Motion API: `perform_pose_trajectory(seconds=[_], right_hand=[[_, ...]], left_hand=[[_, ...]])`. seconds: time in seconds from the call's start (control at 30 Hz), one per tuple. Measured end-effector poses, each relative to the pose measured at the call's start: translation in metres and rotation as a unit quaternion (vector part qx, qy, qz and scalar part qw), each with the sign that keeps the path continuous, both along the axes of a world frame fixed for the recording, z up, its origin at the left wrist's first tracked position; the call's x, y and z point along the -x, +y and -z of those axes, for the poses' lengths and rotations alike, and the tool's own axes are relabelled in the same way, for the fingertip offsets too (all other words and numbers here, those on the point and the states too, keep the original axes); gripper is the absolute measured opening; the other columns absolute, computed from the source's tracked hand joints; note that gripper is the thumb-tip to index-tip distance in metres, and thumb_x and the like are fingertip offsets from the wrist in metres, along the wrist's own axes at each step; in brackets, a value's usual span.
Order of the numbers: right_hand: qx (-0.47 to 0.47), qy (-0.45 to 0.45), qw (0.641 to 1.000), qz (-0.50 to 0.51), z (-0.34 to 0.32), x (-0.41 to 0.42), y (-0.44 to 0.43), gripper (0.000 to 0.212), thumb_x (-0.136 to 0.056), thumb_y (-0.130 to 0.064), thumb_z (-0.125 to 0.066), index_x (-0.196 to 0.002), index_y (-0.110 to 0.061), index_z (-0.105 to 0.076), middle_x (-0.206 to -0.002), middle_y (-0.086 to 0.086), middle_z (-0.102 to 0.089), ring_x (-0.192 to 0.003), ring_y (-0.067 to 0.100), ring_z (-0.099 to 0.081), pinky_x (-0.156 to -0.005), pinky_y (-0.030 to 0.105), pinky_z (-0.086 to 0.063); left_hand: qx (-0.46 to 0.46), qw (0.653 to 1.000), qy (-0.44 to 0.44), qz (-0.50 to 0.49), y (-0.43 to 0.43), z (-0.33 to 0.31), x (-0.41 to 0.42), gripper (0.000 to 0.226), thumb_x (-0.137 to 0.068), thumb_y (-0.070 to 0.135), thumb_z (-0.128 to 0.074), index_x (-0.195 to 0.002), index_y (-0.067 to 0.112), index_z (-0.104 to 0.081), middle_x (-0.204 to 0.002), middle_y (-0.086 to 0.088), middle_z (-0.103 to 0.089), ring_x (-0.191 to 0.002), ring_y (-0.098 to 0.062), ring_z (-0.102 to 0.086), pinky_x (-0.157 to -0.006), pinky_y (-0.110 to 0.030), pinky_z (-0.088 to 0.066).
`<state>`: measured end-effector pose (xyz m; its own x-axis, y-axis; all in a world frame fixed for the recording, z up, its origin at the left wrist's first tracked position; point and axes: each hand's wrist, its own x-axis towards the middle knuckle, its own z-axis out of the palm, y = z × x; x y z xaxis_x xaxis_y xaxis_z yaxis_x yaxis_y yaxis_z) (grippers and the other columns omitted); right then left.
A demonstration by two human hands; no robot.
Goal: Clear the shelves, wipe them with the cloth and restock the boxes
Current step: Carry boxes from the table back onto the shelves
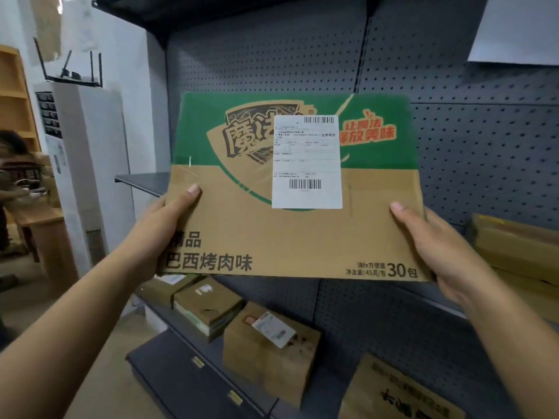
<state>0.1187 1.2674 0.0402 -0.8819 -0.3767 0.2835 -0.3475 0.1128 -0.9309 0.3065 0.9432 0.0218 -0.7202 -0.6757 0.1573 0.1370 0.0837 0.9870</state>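
The person is holding a large green-and-brown carton (302, 237) up in front of the grey shelf (142, 179), with its printed face and white shipping label (306, 161) turned toward the camera. The left hand (165, 228) is gripping the carton's lower left edge and the right hand (435, 246) its right edge. Each thumb is lying on the front face, and the fingers are wrapping round behind, out of sight. The carton is hanging in the air at shelf height, its lower edge clear of the smaller boxes (208, 306) sitting on the lower shelf.

Whether the carton is coming off the shelf or going back on is not something this view is settling (the cloth is not in sight, so the wiping cannot be judged either). Either way, the step is probably going best with both hands staying level, so that the wide, flat carton is not twisting or sagging between them. If it is going in, its bottom edge should be landing on the shelf first, then sliding back toward the pegboard panel (469, 146). The stacked boxes (514, 246) on the right are sitting near the right hand, so that corner is wanting care.
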Motion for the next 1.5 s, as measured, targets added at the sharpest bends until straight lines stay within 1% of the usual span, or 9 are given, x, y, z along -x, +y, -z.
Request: perform_pose_trajectory(seconds=[0.23,0.4,0.53,0.63,1.0,1.2,1.33,1.43,1.5], right_hand=[[0.001,-0.014,0.999,0.052,-0.015,0.035,0.004,0.029,-0.097,-0.058,-0.055,-0.116,-0.038,-0.064,-0.100,-0.006,-0.078,-0.091,0.018,-0.076,-0.088,0.047,-0.059],[-0.004,-0.026,0.992,0.123,-0.023,0.046,0.014,0.032,-0.097,-0.059,-0.055,-0.119,-0.038,-0.064,-0.100,-0.011,-0.078,-0.085,0.010,-0.076,-0.070,0.030,-0.057],[-0.022,-0.053,0.982,0.178,-0.028,0.056,0.019,0.049,-0.090,-0.068,-0.057,-0.125,-0.035,-0.064,-0.111,-0.006,-0.076,-0.103,0.021,-0.072,-0.099,0.044,-0.052],[-0.041,-0.067,0.975,0.208,-0.031,0.060,0.020,0.046,-0.092,-0.066,-0.055,-0.124,-0.034,-0.065,-0.112,-0.005,-0.076,-0.108,0.022,-0.069,-0.107,0.046,-0.046],[-0.087,-0.128,0.954,0.256,-0.039,0.084,0.021,0.051,-0.094,-0.068,-0.051,-0.116,-0.025,-0.068,-0.097,0.007,-0.079,-0.094,0.028,-0.075,-0.093,0.042,-0.054],[-0.071,-0.144,0.948,0.275,-0.033,0.095,0.021,0.043,-0.097,-0.058,-0.055,-0.115,-0.021,-0.066,-0.087,0.007,-0.079,-0.074,0.023,-0.075,-0.070,0.035,-0.056],[-0.087,-0.125,0.939,0.309,-0.026,0.106,0.023,0.040,-0.099,-0.044,-0.058,-0.135,-0.028,-0.053,-0.090,0.003,-0.079,-0.085,0.024,-0.076,-0.085,0.046,-0.061],[-0.092,-0.123,0.940,0.304,-0.025,0.106,0.021,0.063,-0.100,-0.035,-0.060,-0.155,-0.040,-0.030,-0.088,-0.002,-0.078,-0.083,0.022,-0.077,-0.077,0.040,-0.060],[-0.111,-0.133,0.941,0.290,-0.024,0.105,0.018,0.049,-0.101,-0.031,-0.059,-0.147,-0.037,-0.043,-0.084,-0.002,-0.079,-0.075,0.018,-0.075,-0.074,0.037,-0.058]], left_hand=[[-0.023,0.997,0.001,0.068,-0.029,-0.018,0.085,0.059,-0.092,0.064,-0.056,-0.130,0.020,-0.053,-0.108,-0.018,-0.074,-0.088,-0.035,-0.075,-0.060,-0.038,-0.060],[-0.023,0.984,-0.010,0.175,-0.031,-0.035,0.147,0.041,-0.102,0.053,-0.046,-0.114,0.017,-0.061,-0.083,-0.012,-0.076,-0.068,-0.026,-0.074,-0.051,-0.033,-0.059],[-0.008,0.972,-0.045,0.232,-0.039,-0.045,0.197,0.043,-0.100,0.057,-0.047,-0.106,0.018,-0.064,-0.079,-0.011,-0.075,-0.066,-0.026,-0.073,-0.062,-0.035,-0.058],[-0.018,0.958,-0.070,0.279,-0.044,-0.050,0.231,0.043,-0.099,0.056,-0.050,-0.109,0.017,-0.064,-0.082,-0.010,-0.074,-0.068,-0.025,-0.072,-0.059,-0.032,-0.057],[-0.052,0.925,-0.096,0.364,-0.035,-0.045,0.305,0.032,-0.102,0.040,-0.050,-0.109,0.012,-0.063,-0.080,-0.013,-0.073,-0.061,-0.024,-0.072,-0.052,-0.030,-0.061],[-0.042,0.921,-0.096,0.376,-0.034,-0.042,0.316,0.031,-0.102,0.041,-0.049,-0.107,0.013,-0.062,-0.077,-0.010,-0.072,-0.063,-0.023,-0.070,-0.055,-0.028,-0.059],[-0.030,0.915,-0.106,0.389,-0.035,-0.038,0.314,0.036,-0.101,0.046,-0.049,-0.104,0.014,-0.064,-0.076,-0.008,-0.072,-0.059,-0.020,-0.069,-0.054,-0.026,-0.056],[-0.023,0.916,-0.121,0.381,-0.038,-0.035,0.313,0.037,-0.100,0.049,-0.050,-0.108,0.016,-0.065,-0.085,-0.010,-0.073,-0.066,-0.021,-0.068,-0.069,-0.032,-0.054],[-0.011,0.919,-0.131,0.371,-0.037,-0.032,0.312,0.037,-0.100,0.049,-0.051,-0.106,0.017,-0.068,-0.092,-0.010,-0.075,-0.068,-0.021,-0.070,-0.073,-0.034,-0.052]])
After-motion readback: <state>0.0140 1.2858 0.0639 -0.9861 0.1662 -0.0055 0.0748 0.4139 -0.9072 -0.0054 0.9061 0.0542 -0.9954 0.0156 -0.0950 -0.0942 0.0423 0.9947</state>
